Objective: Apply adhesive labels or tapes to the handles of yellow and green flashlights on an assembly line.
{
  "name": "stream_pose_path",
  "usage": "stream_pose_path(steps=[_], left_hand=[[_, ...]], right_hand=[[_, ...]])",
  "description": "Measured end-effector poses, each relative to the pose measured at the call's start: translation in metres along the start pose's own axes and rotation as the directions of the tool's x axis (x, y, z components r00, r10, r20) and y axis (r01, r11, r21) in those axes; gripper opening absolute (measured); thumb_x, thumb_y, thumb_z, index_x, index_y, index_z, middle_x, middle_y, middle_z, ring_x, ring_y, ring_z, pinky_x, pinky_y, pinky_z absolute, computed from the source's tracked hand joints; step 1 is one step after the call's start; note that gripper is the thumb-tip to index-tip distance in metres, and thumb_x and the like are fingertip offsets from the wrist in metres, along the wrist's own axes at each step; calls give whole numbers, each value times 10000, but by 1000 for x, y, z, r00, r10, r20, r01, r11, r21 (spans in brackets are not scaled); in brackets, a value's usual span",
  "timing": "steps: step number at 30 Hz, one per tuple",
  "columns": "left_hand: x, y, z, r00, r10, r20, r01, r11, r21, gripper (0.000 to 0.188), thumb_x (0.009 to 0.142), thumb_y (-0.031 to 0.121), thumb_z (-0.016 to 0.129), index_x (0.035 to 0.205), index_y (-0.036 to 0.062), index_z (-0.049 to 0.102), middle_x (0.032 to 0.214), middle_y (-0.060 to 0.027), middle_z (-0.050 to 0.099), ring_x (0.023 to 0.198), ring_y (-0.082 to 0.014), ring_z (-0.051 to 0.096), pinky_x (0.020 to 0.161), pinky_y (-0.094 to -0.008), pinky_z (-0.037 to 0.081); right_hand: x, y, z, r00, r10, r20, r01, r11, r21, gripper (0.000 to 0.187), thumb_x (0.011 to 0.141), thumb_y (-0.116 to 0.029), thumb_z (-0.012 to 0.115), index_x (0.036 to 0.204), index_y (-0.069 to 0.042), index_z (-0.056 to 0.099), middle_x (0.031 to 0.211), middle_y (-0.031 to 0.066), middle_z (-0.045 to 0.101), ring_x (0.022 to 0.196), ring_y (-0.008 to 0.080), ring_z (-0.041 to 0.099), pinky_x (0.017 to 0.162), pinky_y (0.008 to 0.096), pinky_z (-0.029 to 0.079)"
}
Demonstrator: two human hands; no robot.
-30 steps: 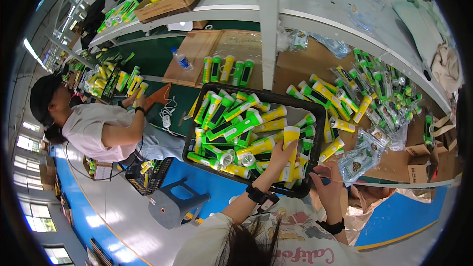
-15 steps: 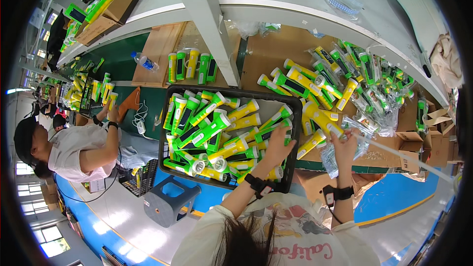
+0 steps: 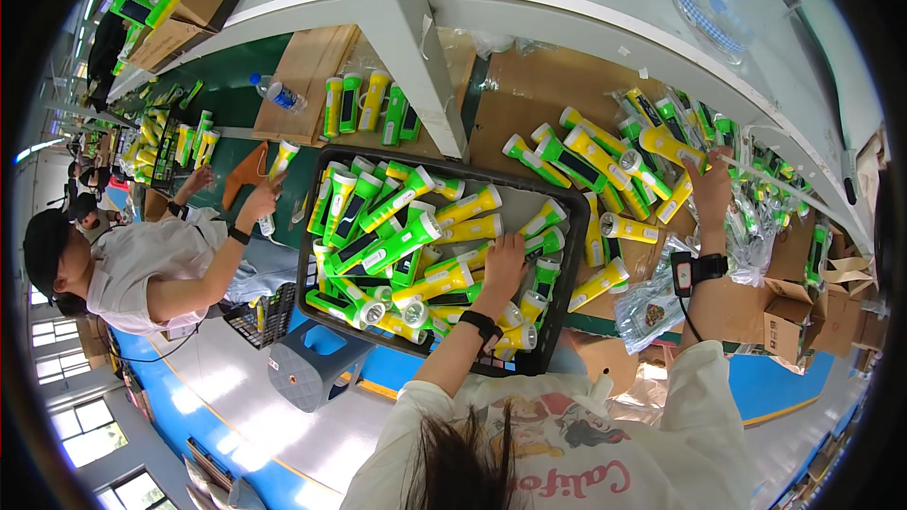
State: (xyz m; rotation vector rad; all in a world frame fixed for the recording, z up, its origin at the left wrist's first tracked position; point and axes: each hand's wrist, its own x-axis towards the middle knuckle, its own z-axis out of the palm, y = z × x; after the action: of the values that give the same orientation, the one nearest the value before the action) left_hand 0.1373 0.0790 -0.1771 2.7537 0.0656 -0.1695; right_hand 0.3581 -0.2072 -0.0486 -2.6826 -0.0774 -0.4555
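Note:
My left hand (image 3: 503, 276) reaches into a black plastic crate (image 3: 304, 269) heaped with green and yellow flashlights. Its fingers curl down around a flashlight that is mostly hidden beneath them, beside a green flashlight (image 3: 544, 244). My right hand (image 3: 710, 191) is over the cardboard to the crate's right, its fingers closed at one end of a yellow flashlight (image 3: 667, 144). Below that one lies a loose group of flashlights, among them a green one with a dark panel (image 3: 571, 162) and a yellow one lying sideways (image 3: 630, 229).
Flashlights in clear bags (image 3: 756, 198) pile up at the right, near open cardboard boxes (image 3: 782, 321). A grey shelf post (image 3: 402, 47) rises behind the crate. To the left, a co-worker (image 3: 156, 269) holds a flashlight, with a grey stool (image 3: 316, 364) nearby.
My right hand has moved away and to the right with the yellow flashlight, over the loose group. My left hand has shifted left and lower over the crate, fingers now curled.

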Motion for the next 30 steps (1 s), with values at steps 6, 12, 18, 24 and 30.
stream_pose_path(steps=[6, 12, 18, 24, 30], left_hand=[[-27, 1, -39, 948, -250, 199, 313, 605, -732, 453, 797, 305, 644, 1070, -4, 458, 859, -106, 590, 755, -243, 594, 606, -289, 465], [-47, 14, -105, 911, -43, 410, 395, -194, -898, 427, 924, 317, 459, 1186, -19, 487, 829, -43, 557, 701, -90, 532, 609, -222, 430], [-60, 29, -143, 937, 144, 317, 344, -250, -905, 636, 931, 523, 285, 1268, -2, 408, 762, -33, 523, 672, -105, 501, 601, -234, 416], [-77, 48, -180, 979, 63, 194, 203, -213, -956, 584, 945, 475, 284, 1224, -18, 421, 817, -57, 533, 662, -125, 531, 570, -265, 439], [-103, 42, -204, 969, 186, 161, 211, -290, -933, 666, 910, 573, 247, 1174, -9, 435, 817, -73, 526, 652, -163, 532, 592, -280, 454]], right_hand=[[-7, 8, 12, 996, -31, -84, 34, 999, 35, 412, 772, -229, 691, 1059, -19, 483, 933, 151, 612, 763, 316, 629, 647, 380, 496], [-42, -53, -13, 946, 212, 246, -317, 439, 841, 128, 887, -194, 540, 934, -75, 558, 869, 42, 638, 652, 97, 582, 544, 210, 427], [-119, -120, -31, 935, -134, 327, -260, -888, 380, 146, 948, -169, 416, 935, -48, 495, 814, 12, 435, 662, 92, 392, 582, 215, 360], [-179, -184, -48, 876, -248, 415, -383, -879, 284, 153, 943, -180, 417, 887, -51, 476, 759, 6, 417, 627, 97, 367, 561, 215, 333], [-221, -217, -93, 928, -194, 319, -363, -271, 892, 126, 899, -138, 507, 816, -50, 471, 712, 58, 535, 593, 127, 548, 503, 230, 441]])
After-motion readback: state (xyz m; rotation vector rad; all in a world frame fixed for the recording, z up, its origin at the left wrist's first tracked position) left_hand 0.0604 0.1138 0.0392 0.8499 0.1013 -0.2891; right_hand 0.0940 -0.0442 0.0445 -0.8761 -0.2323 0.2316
